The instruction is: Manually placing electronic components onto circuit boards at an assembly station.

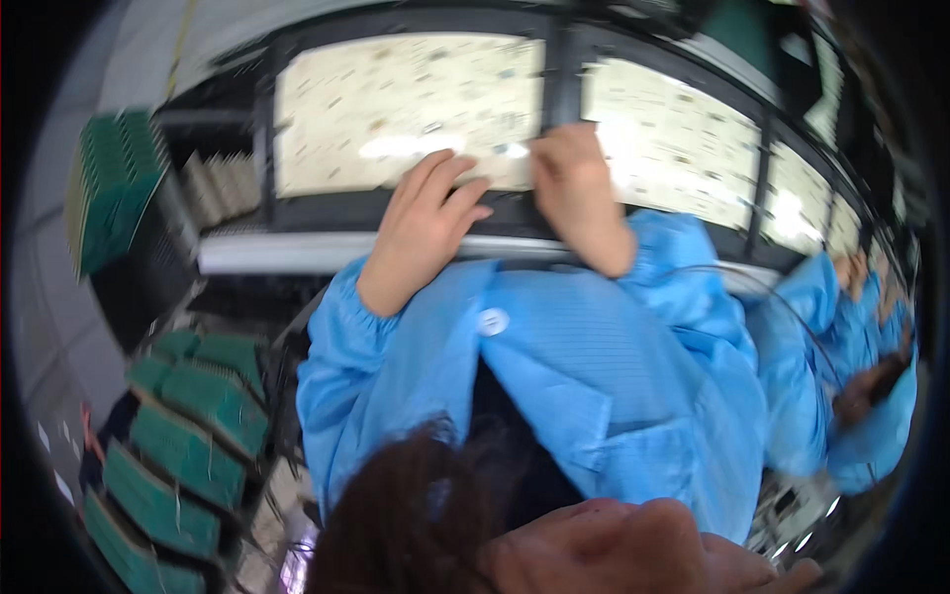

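Black-framed racks hold four pale circuit panels across the frame's top. Left hand (426, 233) rests curled fingers on the upper-centre panel (406, 109); right hand (574, 188) pinches its lower edge. Green trays (183, 445) stack lower left.

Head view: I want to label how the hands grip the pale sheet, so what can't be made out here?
- Left hand fingertips: motion blur and glare on the pale sheet.
- Right hand fingers: curled out of sight behind its own back.
- Sheet markings: too small, blurred.
- Sheet's lower edge: covered by both hands.
- Co-worker's hands: tiny, at the bent right rim.
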A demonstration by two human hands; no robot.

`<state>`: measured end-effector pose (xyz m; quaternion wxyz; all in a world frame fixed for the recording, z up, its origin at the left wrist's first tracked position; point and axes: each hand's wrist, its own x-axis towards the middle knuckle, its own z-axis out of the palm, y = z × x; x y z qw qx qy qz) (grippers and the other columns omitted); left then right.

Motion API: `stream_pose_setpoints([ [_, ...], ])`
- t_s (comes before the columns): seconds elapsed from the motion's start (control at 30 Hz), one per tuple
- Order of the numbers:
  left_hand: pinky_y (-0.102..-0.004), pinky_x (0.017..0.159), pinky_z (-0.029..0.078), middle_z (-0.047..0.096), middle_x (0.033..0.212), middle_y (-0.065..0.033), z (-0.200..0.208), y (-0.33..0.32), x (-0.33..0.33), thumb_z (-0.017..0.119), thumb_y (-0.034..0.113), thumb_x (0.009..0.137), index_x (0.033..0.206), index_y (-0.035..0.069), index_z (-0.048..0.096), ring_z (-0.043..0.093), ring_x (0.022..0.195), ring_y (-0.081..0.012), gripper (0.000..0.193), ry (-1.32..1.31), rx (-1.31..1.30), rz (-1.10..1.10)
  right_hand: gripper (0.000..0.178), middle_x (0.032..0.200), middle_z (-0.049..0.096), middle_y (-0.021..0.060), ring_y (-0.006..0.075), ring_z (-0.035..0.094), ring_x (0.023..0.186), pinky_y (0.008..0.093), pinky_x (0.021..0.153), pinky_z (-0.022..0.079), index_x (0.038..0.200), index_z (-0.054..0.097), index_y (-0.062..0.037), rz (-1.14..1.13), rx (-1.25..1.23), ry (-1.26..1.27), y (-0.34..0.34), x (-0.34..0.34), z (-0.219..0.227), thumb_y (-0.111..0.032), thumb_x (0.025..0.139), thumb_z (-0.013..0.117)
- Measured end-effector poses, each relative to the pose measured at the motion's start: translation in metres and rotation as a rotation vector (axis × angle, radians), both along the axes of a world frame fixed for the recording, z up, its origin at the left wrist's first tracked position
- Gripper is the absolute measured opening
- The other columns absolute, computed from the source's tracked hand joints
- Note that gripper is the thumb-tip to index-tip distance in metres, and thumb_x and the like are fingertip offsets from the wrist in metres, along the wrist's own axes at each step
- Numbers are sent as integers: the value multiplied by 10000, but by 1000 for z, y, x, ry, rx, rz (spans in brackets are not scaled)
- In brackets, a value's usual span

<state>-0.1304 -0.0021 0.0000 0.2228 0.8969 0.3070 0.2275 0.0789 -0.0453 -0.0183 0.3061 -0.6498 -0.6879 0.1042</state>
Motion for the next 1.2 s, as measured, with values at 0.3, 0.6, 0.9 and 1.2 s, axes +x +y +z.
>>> stream_pose_setpoints([
  [0.3,-369,816,502,665,974,-28,-3,9,24,674,53,681,887,81,710,621,959,-248,211,48,177,-132,393,950,571,122,316,516,887,383,789,464,1048,667,-9,25,119,149,-12,-4,2,70,664,632],
  [0.6,-382,872,497,668,1015,-93,6,14,21,652,7,777,1010,58,703,619,1014,-274,244,50,12,-122,456,1033,585,130,329,527,944,420,827,442,1114,649,-37,38,236,170,-18,1,6,54,667,631],
  [0.9,-463,933,399,603,1073,-177,-21,22,-88,662,83,841,1051,35,642,522,1037,-381,216,81,198,912,217,925,640,130,298,580,847,363,765,463,1006,681,-19,35,151,206,-14,1,10,83,818,643],
  [1.2,-452,940,387,561,1067,-188,-26,-3,-93,734,95,797,1000,15,652,436,1075,-374,233,-48,176,1203,228,894,649,120,275,562,818,337,757,459,1001,679,17,165,98,215,-15,-14,16,111,801,625],
])
